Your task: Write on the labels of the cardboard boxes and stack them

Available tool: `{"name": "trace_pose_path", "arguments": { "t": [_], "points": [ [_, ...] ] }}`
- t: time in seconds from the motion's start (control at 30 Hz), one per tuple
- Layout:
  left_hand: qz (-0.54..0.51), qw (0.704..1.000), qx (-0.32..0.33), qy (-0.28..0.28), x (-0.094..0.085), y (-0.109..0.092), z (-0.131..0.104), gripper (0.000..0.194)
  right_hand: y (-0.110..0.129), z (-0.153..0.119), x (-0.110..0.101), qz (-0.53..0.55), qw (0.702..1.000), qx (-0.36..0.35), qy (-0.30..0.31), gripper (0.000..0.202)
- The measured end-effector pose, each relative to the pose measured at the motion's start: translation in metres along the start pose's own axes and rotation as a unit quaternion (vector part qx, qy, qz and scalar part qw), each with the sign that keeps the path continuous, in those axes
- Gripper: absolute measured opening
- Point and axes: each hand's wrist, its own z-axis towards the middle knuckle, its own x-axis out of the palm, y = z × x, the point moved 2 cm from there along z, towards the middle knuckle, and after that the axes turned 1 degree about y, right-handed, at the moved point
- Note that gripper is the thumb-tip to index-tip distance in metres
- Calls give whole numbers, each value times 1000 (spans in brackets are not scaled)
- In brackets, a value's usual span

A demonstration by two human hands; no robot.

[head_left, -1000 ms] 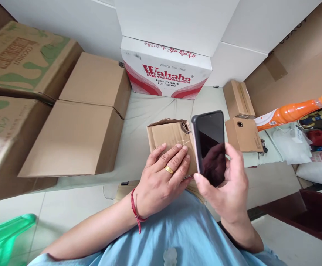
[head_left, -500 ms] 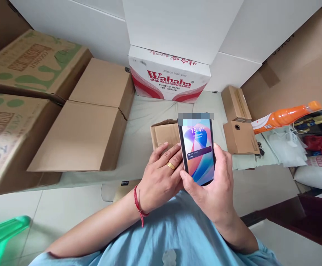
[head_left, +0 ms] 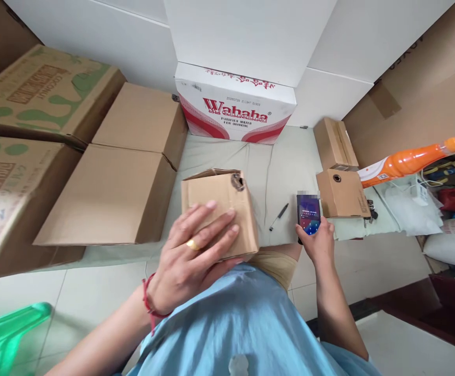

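Observation:
A small brown cardboard box with a dark-edged hole in one corner stands at the near edge of the cloth-covered surface. My left hand, with a gold ring and a red bracelet, lies on the box with its fingers spread. To the right, my right hand grips the lower part of a black phone, whose screen is lit. A pen lies on the cloth between the box and the phone.
Large cardboard boxes stand at the left. At the back is a white and red Wahaha box. On the right are a small holed box, an orange bottle and plastic bags. A green stool is at lower left.
My right hand has moved right with the phone, down near the cloth. My left hand has shifted left and now lies on the small box. The box and pen are more exposed.

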Motion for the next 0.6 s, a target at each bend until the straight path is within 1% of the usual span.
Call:
{"name": "trace_pose_path", "arguments": {
  "t": [0.07, 0.1, 0.17, 0.23, 0.3, 0.37, 0.43, 0.47, 0.5, 0.53, 0.57, 0.6],
  "points": [
    [9, 1000, -25, -11, -13, 8, -15, 56, -15, 3, 13, -25, 999, 16, 28, 94],
    [14, 999, -48, -12, -19, 12, -23, 61, -21, 4, 18, -34, 998, 20, 41, 94],
    [4, 997, -82, -5, -30, 19, -34, 71, -29, 6, 27, -49, 997, 21, 60, 93],
    [-27, 995, -98, 10, -37, 23, -39, 78, -34, 10, 31, -63, 996, 14, 68, 93],
    [-57, 993, -100, 20, -42, 26, -40, 80, -34, 16, 31, -79, 995, -14, 62, 91],
    [-67, 992, -100, 28, -44, 28, -38, 79, -29, 21, 27, -80, 994, -62, 44, 86],
    [-71, 992, -88, 47, -45, 31, -36, 79, -15, 25, 21, -32, 990, -128, 41, 84],
    [-76, 992, -80, 59, -45, 33, -35, 79, -4, 26, 20, 14, 984, -165, 63, 83],
    [-84, 991, -72, 71, -46, 35, -34, 79, 8, 27, 19, 69, 971, -202, 107, 83],
    [-96, 990, -64, 81, -47, 37, -32, 77, 23, 27, 21, 128, 948, -239, 166, 82],
    [-109, 988, -61, 90, -49, 39, -30, 74, 38, 27, 23, 183, 914, -273, 237, 83],
    [-124, 986, -62, 97, -51, 41, -28, 71, 54, 29, 27, 226, 875, -302, 305, 88]
  ]
}}
